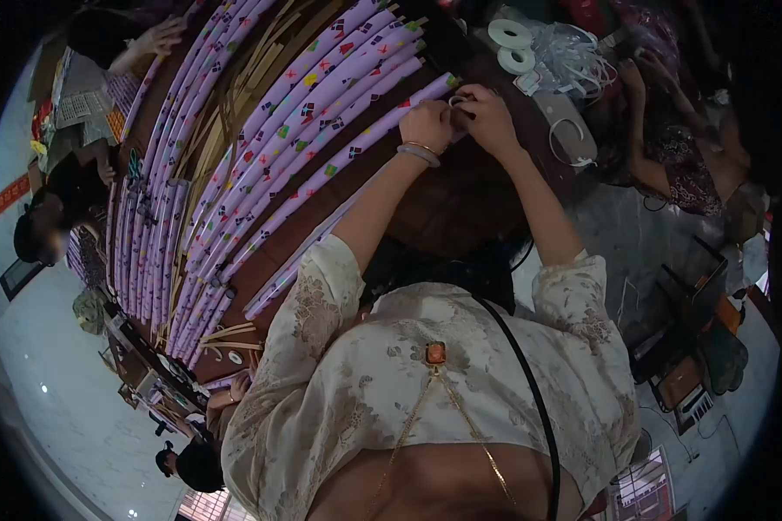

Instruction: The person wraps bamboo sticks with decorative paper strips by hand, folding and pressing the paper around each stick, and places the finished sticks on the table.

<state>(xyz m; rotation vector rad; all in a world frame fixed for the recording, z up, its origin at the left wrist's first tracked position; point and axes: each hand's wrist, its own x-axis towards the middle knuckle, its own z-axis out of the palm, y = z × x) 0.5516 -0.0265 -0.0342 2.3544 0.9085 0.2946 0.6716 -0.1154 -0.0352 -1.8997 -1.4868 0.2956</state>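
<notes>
My left hand [426, 128], with a bracelet and a pale bangle at its wrist, is closed near the table's edge. A narrow purple roll [321, 230] runs up under my left forearm toward it and seems to be in its grip, though the wrist covers part of it. Right beside it, my right hand [488, 120] is closed, its fingertips pinching a small white loop [454, 102]. Just beyond my left hand lies the end of a purple patterned roll [439, 88]. More long purple rolls [308, 113] with colourful prints lie to the left.
Brown strips [256, 65] lie among the rolls. White tape rolls [510, 35], a tangle of clear and white strips [573, 61] and a white box-shaped item [566, 130] are at the right. Co-workers' hands [158, 36] and a person's arm [639, 130] are around the table.
</notes>
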